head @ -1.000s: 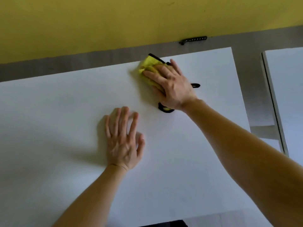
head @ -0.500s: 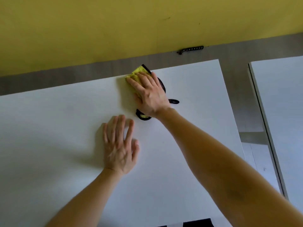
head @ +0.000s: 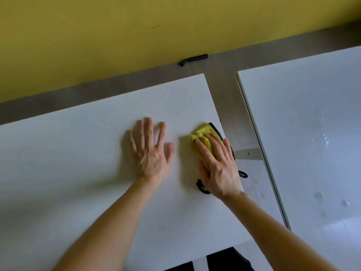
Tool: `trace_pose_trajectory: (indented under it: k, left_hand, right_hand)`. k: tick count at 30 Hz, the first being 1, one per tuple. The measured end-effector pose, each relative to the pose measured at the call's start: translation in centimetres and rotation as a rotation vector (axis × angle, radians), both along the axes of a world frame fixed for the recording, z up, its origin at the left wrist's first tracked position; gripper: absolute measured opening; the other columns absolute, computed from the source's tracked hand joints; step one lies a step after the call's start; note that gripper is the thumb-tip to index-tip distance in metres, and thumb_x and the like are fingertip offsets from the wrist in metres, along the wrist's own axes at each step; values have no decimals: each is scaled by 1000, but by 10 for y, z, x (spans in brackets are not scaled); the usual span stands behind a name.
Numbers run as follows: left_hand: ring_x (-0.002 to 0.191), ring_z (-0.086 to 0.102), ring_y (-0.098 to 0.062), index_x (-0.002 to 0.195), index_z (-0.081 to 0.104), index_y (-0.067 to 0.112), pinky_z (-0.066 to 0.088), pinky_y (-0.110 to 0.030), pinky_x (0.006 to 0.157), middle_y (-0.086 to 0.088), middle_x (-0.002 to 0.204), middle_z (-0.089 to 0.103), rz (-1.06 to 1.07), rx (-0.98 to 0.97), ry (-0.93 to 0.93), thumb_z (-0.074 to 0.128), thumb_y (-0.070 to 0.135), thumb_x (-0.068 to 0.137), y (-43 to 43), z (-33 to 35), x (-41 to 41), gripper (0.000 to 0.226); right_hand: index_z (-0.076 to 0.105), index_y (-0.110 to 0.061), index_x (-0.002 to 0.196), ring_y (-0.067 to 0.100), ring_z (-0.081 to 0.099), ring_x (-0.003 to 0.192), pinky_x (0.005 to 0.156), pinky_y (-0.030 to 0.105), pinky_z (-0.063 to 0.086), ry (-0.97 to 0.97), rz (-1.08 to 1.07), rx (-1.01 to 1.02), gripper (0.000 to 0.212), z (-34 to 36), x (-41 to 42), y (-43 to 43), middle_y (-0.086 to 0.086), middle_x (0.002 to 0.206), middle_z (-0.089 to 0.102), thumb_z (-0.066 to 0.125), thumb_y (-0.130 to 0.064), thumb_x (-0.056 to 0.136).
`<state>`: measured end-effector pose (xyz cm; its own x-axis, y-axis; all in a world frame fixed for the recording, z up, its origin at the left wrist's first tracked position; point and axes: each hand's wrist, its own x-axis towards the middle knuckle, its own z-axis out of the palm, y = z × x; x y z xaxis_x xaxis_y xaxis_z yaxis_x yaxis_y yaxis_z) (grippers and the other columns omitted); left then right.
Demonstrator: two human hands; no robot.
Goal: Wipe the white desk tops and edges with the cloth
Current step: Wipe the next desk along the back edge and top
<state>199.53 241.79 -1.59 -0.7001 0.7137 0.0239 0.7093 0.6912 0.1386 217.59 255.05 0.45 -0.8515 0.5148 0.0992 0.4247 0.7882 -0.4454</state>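
A white desk top [head: 78, 173] fills the left and middle of the head view. My right hand [head: 218, 165] presses a yellow cloth with black trim [head: 203, 133] flat against the desk, right at its right edge, fingers straight and pointing away from me. Part of the cloth's black trim hangs past that edge. My left hand [head: 152, 151] rests flat on the desk a short way left of the cloth, fingers spread. A second white desk top [head: 304, 133] lies to the right.
A narrow gap [head: 230, 106] showing grey floor and a metal crossbar [head: 248, 154] separates the two desks. The yellow wall [head: 136, 36] runs along the far side, with a small black fitting [head: 193, 60] at its base. The second desk carries smudges [head: 324, 141].
My right hand has slid the cloth from the desk's far edge, near the middle, back and rightward to the right edge. My left hand stays planted flat. The view has shifted right.
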Motion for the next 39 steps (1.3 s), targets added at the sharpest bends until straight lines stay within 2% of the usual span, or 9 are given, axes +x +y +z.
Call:
trace_pose_trajectory:
  k: [3, 6, 10, 18, 20, 23, 27, 30, 39]
  left_hand:
    - [168, 11, -36, 169, 37, 21, 13, -70, 129, -15, 180, 18, 30, 55, 59, 44, 48, 109, 2, -8, 4, 66]
    - [168, 13, -35, 168, 38, 21, 14, -68, 130, -15, 179, 22, 44, 79, 102, 43, 48, 109, 6, -9, -2, 65]
    - [167, 17, -34, 168, 39, 22, 16, -66, 130, -14, 178, 26, 51, 75, 156, 43, 49, 109, 9, -15, -14, 64]
    - [167, 15, -40, 168, 37, 16, 15, -70, 129, -18, 179, 20, 21, 56, 126, 45, 44, 107, 6, -12, -5, 68]
    - [167, 14, -40, 168, 37, 15, 15, -71, 128, -20, 178, 20, 19, 57, 127, 45, 43, 107, 8, -12, -7, 68]
    - [167, 14, -39, 169, 36, 16, 15, -70, 128, -18, 179, 20, 26, 49, 132, 43, 45, 107, 9, -13, -8, 68]
    - [167, 14, -38, 169, 36, 19, 15, -69, 129, -17, 179, 20, 31, 36, 149, 42, 46, 108, 9, -14, -11, 67]
    - [167, 14, -39, 169, 36, 19, 15, -69, 129, -18, 179, 20, 27, 33, 152, 41, 46, 108, 8, -16, -10, 67]
    - [168, 8, -38, 171, 30, 18, 14, -70, 129, -17, 180, 14, 15, 25, 113, 41, 47, 107, -2, -17, 15, 71]
  right_hand:
    - [52, -22, 161, 35, 39, 158, 130, 64, 21, 51, -6, 15, 66, -4, -31, 31, 13, 160, 52, 66, -24, 97]
    - [57, -21, 157, 40, 44, 152, 131, 63, 21, 87, -120, 56, 67, -15, -113, 84, 17, 153, 56, 63, -29, 91]
    - [58, -20, 155, 41, 48, 147, 130, 60, 23, 73, -199, 79, 64, -20, -181, 117, 19, 147, 60, 54, -37, 94]
    - [49, -18, 163, 37, 31, 162, 128, 65, 24, 48, -60, -36, 69, -8, 2, 20, 16, 164, 47, 67, -21, 97]
    - [50, -20, 162, 37, 33, 161, 127, 66, 25, 51, -39, -27, 69, -10, -10, 36, 15, 162, 49, 66, -23, 95]
    - [53, -22, 160, 41, 37, 156, 126, 66, 28, 38, -112, -26, 69, -15, -93, 83, 18, 158, 50, 62, -31, 92]
    - [51, -25, 160, 40, 47, 142, 104, 55, 51, 29, -227, -32, 69, -16, -175, 117, 16, 153, 53, 57, -36, 93]
    - [48, -25, 162, 40, 50, 135, 94, 52, 54, 47, -217, -11, 68, -21, -166, 113, 15, 155, 51, 53, -36, 95]
    - [46, -21, 163, 41, 50, 122, 97, 55, 51, 20, -241, -18, 67, -29, -74, 68, 19, 154, 50, 54, -32, 98]
